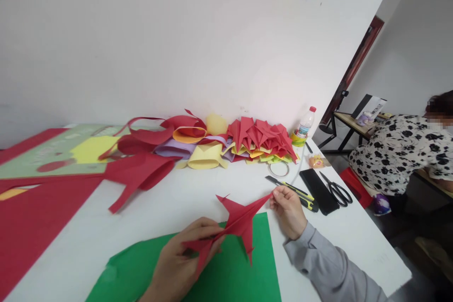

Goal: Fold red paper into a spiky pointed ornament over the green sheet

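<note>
A folded red paper figure with several pointed limbs is held up over a sheet of green paper. My left hand grips its lower left end, with the thumb and fingers closed on the paper. At the other end, my right hand pinches the thin upper right tip between thumb and fingers. Just beyond the right hand lie utility knives with yellow and black handles, beside a black phone-like slab.
Folded red paper pieces are heaped by the wall, beside rolled paper shapes. A tape roll, scissors and a bottle sit at right. Red sheets cover the left. A person sits beyond the table.
</note>
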### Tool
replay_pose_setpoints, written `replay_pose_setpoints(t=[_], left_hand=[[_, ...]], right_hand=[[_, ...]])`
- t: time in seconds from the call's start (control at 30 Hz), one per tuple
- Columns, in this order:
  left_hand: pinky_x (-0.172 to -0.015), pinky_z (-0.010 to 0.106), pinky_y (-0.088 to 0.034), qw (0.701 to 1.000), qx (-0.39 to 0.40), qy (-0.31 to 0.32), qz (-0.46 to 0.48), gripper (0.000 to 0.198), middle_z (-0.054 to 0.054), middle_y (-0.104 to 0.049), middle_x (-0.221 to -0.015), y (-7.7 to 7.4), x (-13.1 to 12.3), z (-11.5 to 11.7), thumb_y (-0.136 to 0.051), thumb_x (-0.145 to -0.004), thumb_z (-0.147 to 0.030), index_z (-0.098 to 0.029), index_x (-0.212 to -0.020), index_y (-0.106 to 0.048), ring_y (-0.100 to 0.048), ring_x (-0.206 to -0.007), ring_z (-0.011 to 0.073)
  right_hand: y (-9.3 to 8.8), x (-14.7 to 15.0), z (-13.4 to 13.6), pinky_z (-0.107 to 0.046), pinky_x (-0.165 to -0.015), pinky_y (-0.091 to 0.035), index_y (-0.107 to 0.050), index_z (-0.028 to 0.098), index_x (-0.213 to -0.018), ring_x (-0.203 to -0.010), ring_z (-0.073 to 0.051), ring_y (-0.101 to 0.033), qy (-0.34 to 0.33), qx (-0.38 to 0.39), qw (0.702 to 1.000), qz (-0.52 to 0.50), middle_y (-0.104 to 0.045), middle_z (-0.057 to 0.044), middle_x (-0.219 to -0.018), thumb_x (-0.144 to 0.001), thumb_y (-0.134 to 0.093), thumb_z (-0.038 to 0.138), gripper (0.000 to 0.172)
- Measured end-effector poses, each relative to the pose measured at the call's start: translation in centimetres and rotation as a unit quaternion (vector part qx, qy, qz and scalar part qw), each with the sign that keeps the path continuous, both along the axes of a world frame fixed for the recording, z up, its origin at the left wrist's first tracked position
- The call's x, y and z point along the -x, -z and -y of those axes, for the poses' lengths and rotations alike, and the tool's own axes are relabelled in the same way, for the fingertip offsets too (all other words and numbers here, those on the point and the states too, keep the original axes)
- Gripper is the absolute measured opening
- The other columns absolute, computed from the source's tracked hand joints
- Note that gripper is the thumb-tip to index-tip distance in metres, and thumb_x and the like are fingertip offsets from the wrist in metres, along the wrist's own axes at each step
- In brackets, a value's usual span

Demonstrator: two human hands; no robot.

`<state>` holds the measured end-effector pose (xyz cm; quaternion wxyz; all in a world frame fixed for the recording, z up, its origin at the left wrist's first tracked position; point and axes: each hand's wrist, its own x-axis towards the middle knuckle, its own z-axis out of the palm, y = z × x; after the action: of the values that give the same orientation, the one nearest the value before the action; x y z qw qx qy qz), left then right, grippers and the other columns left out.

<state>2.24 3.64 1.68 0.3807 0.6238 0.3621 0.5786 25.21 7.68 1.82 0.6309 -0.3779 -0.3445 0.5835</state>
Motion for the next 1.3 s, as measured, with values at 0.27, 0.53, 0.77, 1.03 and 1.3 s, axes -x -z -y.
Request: replay_pose_setpoints(t=[0.27,0.53,0.77,1.03,1.3], left_hand=[[-0.047,0.021,-0.055,1.000,0.002,0.012,0.018,0.015,-0.003,-0.067,-0.075,0.3,-0.1,0.1,-0.071,-0.073,-0.016,-0.029,-0.079,-0.075,-0.067,-0.055,0.0142],[-0.050,0.023,-0.053,0.998,0.053,-0.036,-0.005,0.005,-0.002,-0.068,-0.063,-1.0,0.2,0.1,-0.073,-0.072,-0.029,-0.024,-0.072,-0.072,-0.065,-0.054,0.0155],[-0.055,0.025,-0.053,0.992,0.104,-0.051,-0.039,0.027,-0.001,-0.066,-0.059,-1.5,0.4,0.0,-0.070,-0.073,-0.044,-0.023,-0.056,-0.066,-0.063,-0.058,0.0180],[-0.055,0.025,-0.051,0.993,0.095,-0.038,-0.058,0.031,-0.001,-0.063,-0.059,-1.9,0.1,-0.1,-0.069,-0.073,-0.043,-0.024,-0.050,-0.062,-0.061,-0.058,0.0173],[-0.054,0.024,-0.050,0.992,0.099,-0.061,-0.049,0.026,-0.002,-0.063,-0.058,-1.4,0.5,0.1,-0.069,-0.072,-0.043,-0.024,-0.055,-0.065,-0.061,-0.056,0.0171]], right_hand=[[0.4,0.1,0.0,-0.019,-0.052,-0.040,-0.061,0.017,-0.070,-0.050,-0.007,-0.052,-0.008,-0.001,1.000,-0.001,-0.062,0.003,-0.058,-0.067,-0.083,0.044,0.035],[0.2,0.1,0.2,-0.020,-0.053,-0.040,-0.064,0.015,-0.070,-0.049,-0.009,-0.053,-0.018,-0.011,1.000,0.013,-0.062,0.002,-0.054,-0.067,-0.083,0.046,0.036],[0.0,0.0,0.1,-0.018,-0.053,-0.041,-0.066,0.014,-0.069,-0.049,-0.008,-0.054,-0.012,-0.016,1.000,0.003,-0.064,0.001,-0.052,-0.059,-0.090,0.031,0.031],[0.4,0.1,0.1,-0.017,-0.051,-0.044,-0.064,0.015,-0.066,-0.049,-0.007,-0.055,-0.023,0.011,0.998,-0.053,-0.063,0.003,-0.053,-0.059,-0.090,0.030,0.030],[0.1,-0.5,-0.3,-0.017,-0.052,-0.049,-0.068,0.017,-0.073,-0.053,-0.007,-0.057,-0.039,0.033,0.995,-0.085,-0.065,0.003,-0.060,-0.061,-0.089,0.033,0.029]])
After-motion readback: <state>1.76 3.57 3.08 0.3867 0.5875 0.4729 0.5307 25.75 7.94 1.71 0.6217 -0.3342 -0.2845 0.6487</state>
